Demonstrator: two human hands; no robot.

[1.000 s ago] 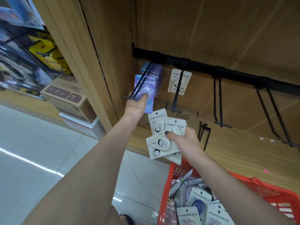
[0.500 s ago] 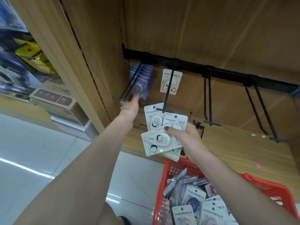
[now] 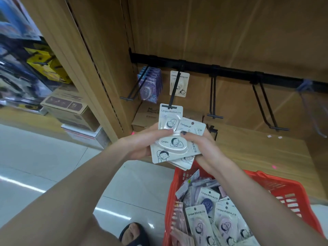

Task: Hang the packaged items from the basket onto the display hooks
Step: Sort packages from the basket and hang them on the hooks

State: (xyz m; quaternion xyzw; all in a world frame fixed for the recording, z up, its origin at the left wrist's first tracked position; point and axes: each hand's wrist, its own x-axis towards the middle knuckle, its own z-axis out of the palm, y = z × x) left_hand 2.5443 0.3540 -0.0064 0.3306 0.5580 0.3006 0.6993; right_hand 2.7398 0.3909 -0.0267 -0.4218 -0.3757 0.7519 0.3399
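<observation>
Regrouping: my left hand (image 3: pixel 142 148) is off the purple packs (image 3: pixel 150 86) now hanging on the far-left hook (image 3: pixel 134 87) and pinches the white correction-tape packs (image 3: pixel 170 148) fanned in my right hand (image 3: pixel 200 150), which grips them. Next pack goes to the second hook (image 3: pixel 174 91); more wait in the red basket (image 3: pixel 284 189). Versus 1 s ago, left hand came down.

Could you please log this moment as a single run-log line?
left hand: holds white packs | right hand: holds same stack | purple packs: hung on leftmost hook | red basket: still holds packs
</observation>
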